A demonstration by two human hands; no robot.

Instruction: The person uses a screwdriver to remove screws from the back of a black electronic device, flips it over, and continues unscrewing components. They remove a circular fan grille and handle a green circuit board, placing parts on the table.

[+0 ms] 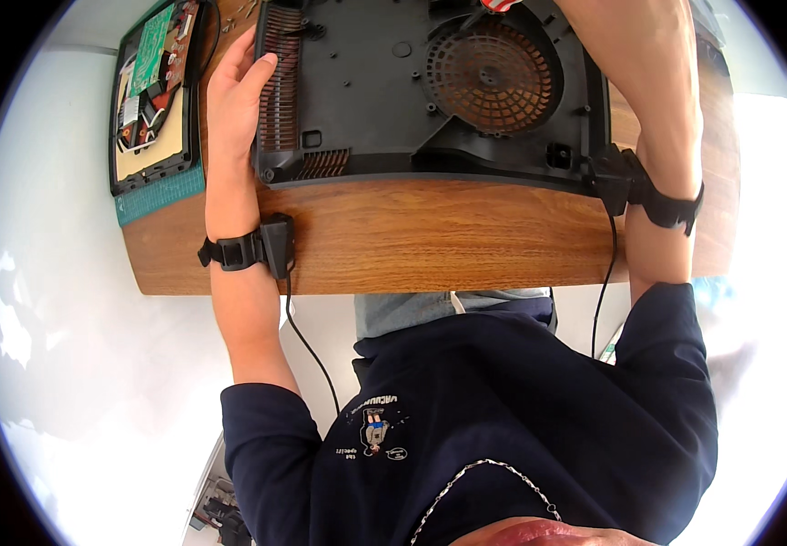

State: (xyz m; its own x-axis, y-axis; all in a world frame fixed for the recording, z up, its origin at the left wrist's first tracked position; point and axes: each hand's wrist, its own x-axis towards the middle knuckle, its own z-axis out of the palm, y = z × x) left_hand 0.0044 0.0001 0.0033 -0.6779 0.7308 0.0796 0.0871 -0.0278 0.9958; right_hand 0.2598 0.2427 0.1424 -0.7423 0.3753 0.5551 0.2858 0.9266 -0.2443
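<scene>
A black plastic housing (366, 91) lies on the wooden table, its inner side facing up. It has a round vent grille (489, 77) at right and a slotted grille (278, 100) along its left side. My left hand (237, 96) grips the housing's left edge, thumb over the rim; its other fingers are partly hidden. My right forearm (653, 100) reaches over the housing's right side and leaves the picture at the top, so that hand is out of sight. Part of a red and white object (498, 5), its kind unclear, shows above the round grille.
At far left an opened black casing (159, 173) holds a green circuit board (151, 50) and wires, beside a green mat (161, 198). Small metal pieces (241, 13) lie near the top. Black cables (312, 350) hang from bands on both wrists. The wooden table (430, 237) ends before my body.
</scene>
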